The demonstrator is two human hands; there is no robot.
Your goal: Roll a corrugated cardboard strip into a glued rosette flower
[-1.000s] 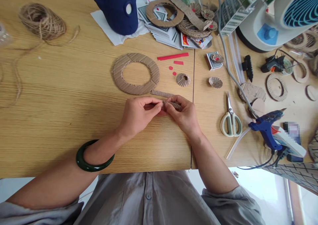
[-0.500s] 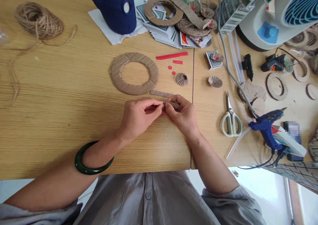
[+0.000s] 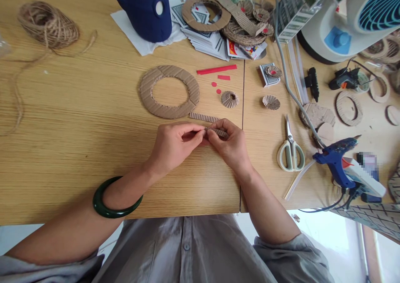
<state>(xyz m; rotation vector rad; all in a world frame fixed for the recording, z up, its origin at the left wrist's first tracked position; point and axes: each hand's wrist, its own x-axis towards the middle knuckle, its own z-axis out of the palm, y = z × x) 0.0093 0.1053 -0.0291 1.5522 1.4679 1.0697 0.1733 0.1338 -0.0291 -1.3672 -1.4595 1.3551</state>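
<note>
My left hand [image 3: 176, 145] and my right hand [image 3: 229, 143] meet just below a cardboard ring [image 3: 145, 92]. Between them is a small corrugated cardboard strip [image 3: 221, 133], pinched by the fingertips of both hands. Its left end is mostly covered by my fingers. Another corrugated strip [image 3: 203, 117] lies flat just above my hands, its right end at my right fingers. Farther up are a pleated cardboard rosette [image 3: 230, 99], two red dots [image 3: 214, 84], a short red piece [image 3: 223, 78] and a long red strip [image 3: 216, 70].
Scissors [image 3: 290, 150] and a blue glue gun [image 3: 337, 156] lie to the right, below a grey cable [image 3: 289, 87]. Twine [image 3: 48, 25] sits upper left. A navy cap [image 3: 143, 12], playing cards [image 3: 209, 43] and a white fan [image 3: 328, 33] stand along the back.
</note>
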